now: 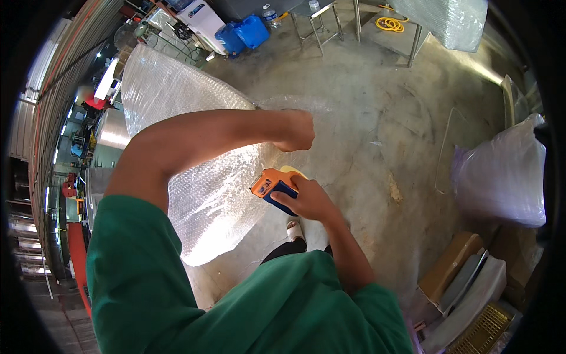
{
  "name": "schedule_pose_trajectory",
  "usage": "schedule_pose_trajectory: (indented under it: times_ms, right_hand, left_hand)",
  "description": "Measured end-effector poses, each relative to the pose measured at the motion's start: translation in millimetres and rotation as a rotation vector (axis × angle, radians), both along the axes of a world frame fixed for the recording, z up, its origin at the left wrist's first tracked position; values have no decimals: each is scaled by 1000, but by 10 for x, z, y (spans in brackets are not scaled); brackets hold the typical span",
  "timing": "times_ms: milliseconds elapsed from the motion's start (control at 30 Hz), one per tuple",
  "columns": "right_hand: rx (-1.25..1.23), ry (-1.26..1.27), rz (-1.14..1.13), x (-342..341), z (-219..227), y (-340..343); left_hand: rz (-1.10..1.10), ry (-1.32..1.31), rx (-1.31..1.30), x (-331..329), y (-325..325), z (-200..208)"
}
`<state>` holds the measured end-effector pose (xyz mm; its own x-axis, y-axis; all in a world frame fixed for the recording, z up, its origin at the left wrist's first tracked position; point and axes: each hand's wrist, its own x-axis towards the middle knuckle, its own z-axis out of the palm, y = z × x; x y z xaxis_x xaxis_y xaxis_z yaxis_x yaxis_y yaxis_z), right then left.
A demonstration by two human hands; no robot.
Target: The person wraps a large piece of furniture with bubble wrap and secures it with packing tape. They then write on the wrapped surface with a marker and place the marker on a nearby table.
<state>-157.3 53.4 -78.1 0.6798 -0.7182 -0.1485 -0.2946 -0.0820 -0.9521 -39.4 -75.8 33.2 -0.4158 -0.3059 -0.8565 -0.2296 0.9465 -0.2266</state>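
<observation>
My right hand (311, 199) is wrapped round an orange and dark blue tape dispenser (277, 182), held in front of my body. A yellow rounded part shows behind it, next to my fingers. My left arm reaches across above the dispenser, bent at the elbow. At its end my left hand (295, 131) is closed in a fist; whatever it may hold is hidden. Behind and below my left forearm stands a large clear bubble-wrapped bundle (215, 215), its shiny sheet running from the far left down toward my feet. The fist is near the bundle's right edge; contact cannot be made out.
A purple-tinted film-wrapped bundle (501, 171) stands at the right. Cardboard (451, 265) and a yellow crate (483, 330) are at the lower right. At the back are blue jugs (252, 32), a metal stool (318, 26) and a low table (389, 41) with a coiled yellow hose.
</observation>
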Motion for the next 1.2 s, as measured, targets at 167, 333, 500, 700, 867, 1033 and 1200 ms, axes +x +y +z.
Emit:
schedule_pose_trajectory:
  times_ms: [167,333,500,700,867,1033,1200]
  right_hand:
    - [-42,52,-81,46,393,190]
    - [-119,79,-65,155,417,301]
    - [-301,96,22,158,359,358]
    - [-376,-94,123,204,378,580]
    - [-99,-45,138,142,663,532]
    - [49,31,67,101,928,194]
    - [112,207,131,263,1054,-8]
  left_hand:
    - [-13,80,-14,45,-62,-5]
    - [-68,98,-15,80,-89,-76]
    - [-26,82,-10,69,-83,-91]
    - [-42,130,-13,36,-77,-52]
    - [3,176,-8,135,-94,-132]
    - [-40,145,-17,114,-68,-78]
    - [-105,171,-29,117,-70,-35]
